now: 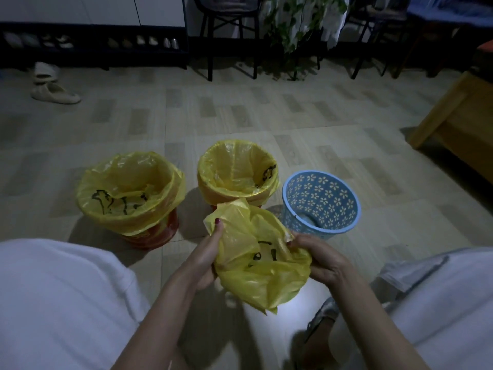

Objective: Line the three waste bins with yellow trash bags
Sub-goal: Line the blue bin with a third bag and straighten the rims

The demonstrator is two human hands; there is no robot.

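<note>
On tiled floor (240,108): two lined bins; blue bin (321,201) bare.

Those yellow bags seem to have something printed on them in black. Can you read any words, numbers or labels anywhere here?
No text can be read.
Left lined bin's bag: black marks, creased, unreadable.
Middle lined bin's bag: black mark at the rim, unreadable.
Held bag: black marks, folded, unreadable.
Blue bin: flower pattern only.
</note>
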